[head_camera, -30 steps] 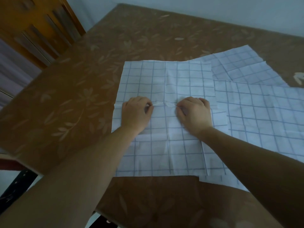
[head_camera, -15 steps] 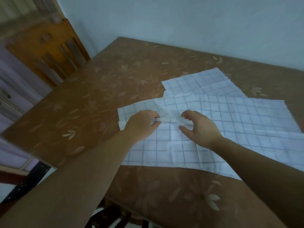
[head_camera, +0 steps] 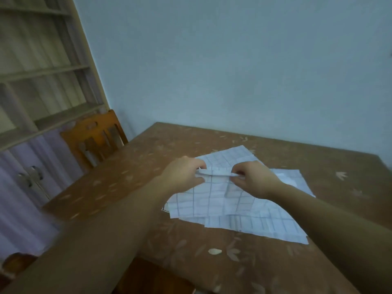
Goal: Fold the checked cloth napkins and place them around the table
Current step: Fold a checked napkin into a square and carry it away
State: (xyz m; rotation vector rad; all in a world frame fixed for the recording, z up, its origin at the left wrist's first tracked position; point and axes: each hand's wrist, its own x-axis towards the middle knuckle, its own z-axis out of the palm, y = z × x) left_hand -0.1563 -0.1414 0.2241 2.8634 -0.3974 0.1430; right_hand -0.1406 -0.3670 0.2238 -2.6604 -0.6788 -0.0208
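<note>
Brown leaf-print tablecloth (head_camera: 212,262), wooden chair (head_camera: 93,134) far-left. Left hand (head_camera: 182,172), right hand (head_camera: 254,179) pinching raised fold of checked napkin (head_camera: 212,200); more napkins (head_camera: 275,225) underneath.

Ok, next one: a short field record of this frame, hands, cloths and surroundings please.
left hand: pinches a raised fold of the top napkin
right hand: pinches the same fold
top napkin: checked, ridge lifted between both grips, rest lying on the table
other napkins: flat, overlapping under and behind it
table: brown, leaf pattern
surroundings: wooden chair at table's left, shelves beyond
</note>
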